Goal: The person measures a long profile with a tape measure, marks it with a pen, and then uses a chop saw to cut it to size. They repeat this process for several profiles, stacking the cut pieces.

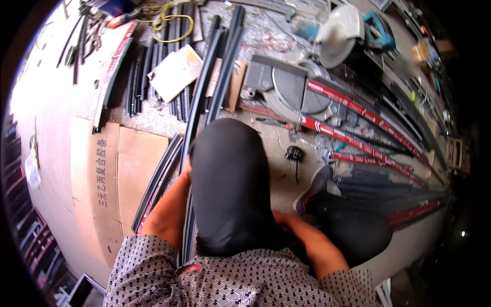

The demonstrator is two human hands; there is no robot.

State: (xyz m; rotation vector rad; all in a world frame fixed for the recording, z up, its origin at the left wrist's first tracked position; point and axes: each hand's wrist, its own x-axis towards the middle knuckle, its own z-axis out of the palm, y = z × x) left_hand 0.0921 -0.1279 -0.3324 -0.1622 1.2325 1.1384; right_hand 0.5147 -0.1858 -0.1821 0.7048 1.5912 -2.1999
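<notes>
My left hand (187, 167) is beside a long black strip (200, 92), my right hand (279, 217) behind my raised leg (230, 174) — fingers hidden, so I cannot tell their grip.

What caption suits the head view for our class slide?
A person's bent knee beside long black strips, a miter saw ahead.

Shirt (240, 276) was pale with black geometric print, short sleeves (143, 263), small red label (190, 268). Trousers (230, 189) were plain black. Shoe (318, 183) was dark, paler-edged.
</notes>
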